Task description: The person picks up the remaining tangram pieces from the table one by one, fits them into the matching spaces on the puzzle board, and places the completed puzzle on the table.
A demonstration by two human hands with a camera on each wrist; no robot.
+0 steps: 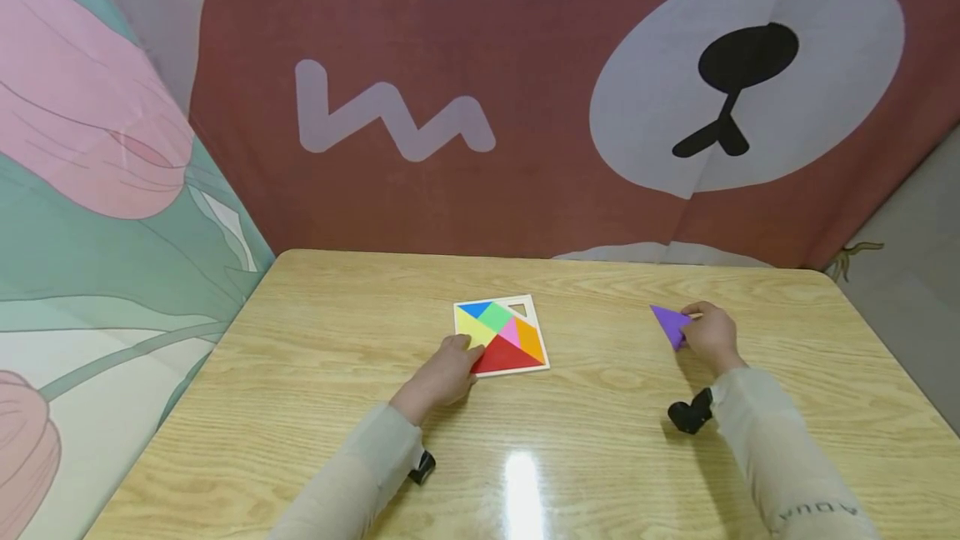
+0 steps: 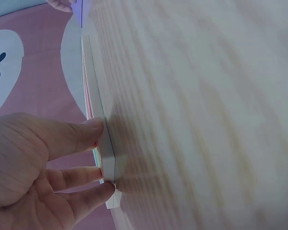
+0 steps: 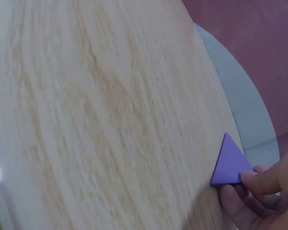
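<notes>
A square tangram puzzle board (image 1: 533, 319) with a white rim lies flat on the table, holding blue, green, yellow, pink, orange and red pieces. Its upper right corner shows a bare area with a small triangular outline. My left hand (image 1: 442, 373) rests on the board's near left corner; the left wrist view shows the thumb and fairly straight fingers touching the board's edge (image 2: 104, 143). Off to the right, my right hand (image 1: 712, 333) pinches a purple triangle piece (image 1: 670, 325) by one side. In the right wrist view, the thumb lies on top of the triangle (image 3: 230, 165), with fingers beneath it.
The wooden table (image 1: 600, 440) has a light grain and rounded far corners. Behind it hangs a reddish-brown cloth (image 1: 450, 198) with a cartoon print. Floral fabric (image 1: 97, 215) hangs to the left. Black wrist devices (image 1: 690, 412) sit at both sleeves.
</notes>
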